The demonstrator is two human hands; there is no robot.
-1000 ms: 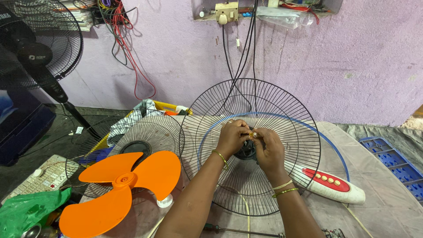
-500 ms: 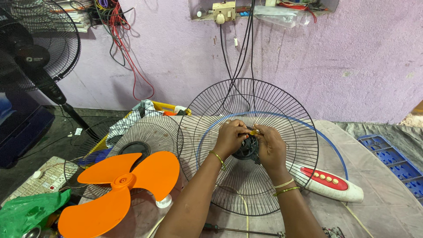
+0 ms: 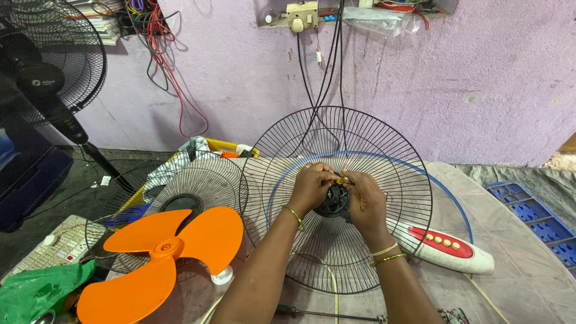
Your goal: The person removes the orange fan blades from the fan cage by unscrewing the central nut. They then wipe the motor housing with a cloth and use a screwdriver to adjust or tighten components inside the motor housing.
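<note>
Both my left hand [image 3: 312, 189] and right hand [image 3: 363, 201] pinch a small yellow piece [image 3: 341, 179] at the fan guard's [image 3: 384, 156] hub, orange blade [image 3: 162, 252] at eight o'clock.

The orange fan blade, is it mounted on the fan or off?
Off: the orange fan blade lies loose beside the wire guard.

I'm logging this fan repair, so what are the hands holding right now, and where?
Both hands, left hand and right hand, pinch a small yellow part between their fingers, above the hub of the wire fan guard. What it is cannot be told.
</note>
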